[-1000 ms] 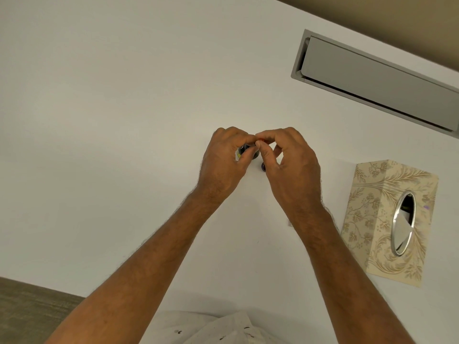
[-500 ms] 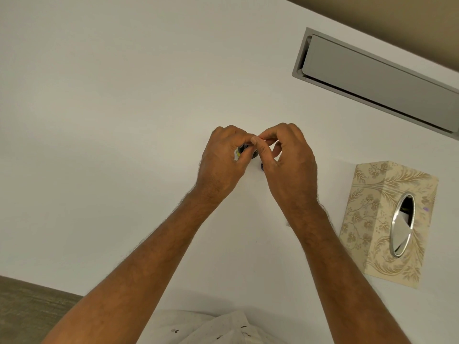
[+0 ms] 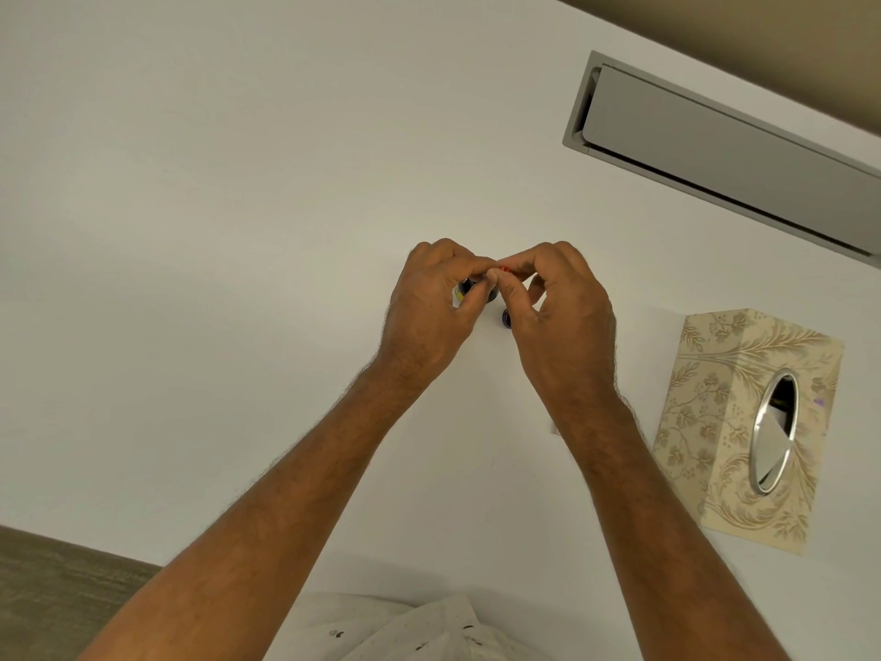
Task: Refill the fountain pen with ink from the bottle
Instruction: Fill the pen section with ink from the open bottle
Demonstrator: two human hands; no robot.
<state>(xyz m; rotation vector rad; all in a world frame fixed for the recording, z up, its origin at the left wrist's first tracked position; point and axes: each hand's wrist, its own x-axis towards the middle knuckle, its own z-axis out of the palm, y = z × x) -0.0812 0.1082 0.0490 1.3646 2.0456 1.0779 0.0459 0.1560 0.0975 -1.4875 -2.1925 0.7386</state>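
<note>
My left hand is closed around a small dark ink bottle with a yellow label, holding it on the white table. My right hand meets it from the right. Its thumb and forefinger pinch a small red piece right above the bottle's top. Most of this piece is hidden by the fingers, so I cannot tell what it is. A small dark purple cap lies on the table just under my right thumb. No pen body shows.
A patterned beige tissue box with an oval metal opening stands to the right of my right forearm. A grey recessed cable flap sits in the table at the back right. Ink-spotted white paper lies at the near edge.
Both hands stay together at the same spot over the bottle. My right fingers have shifted a little, and a red bit now shows between the fingertips.
</note>
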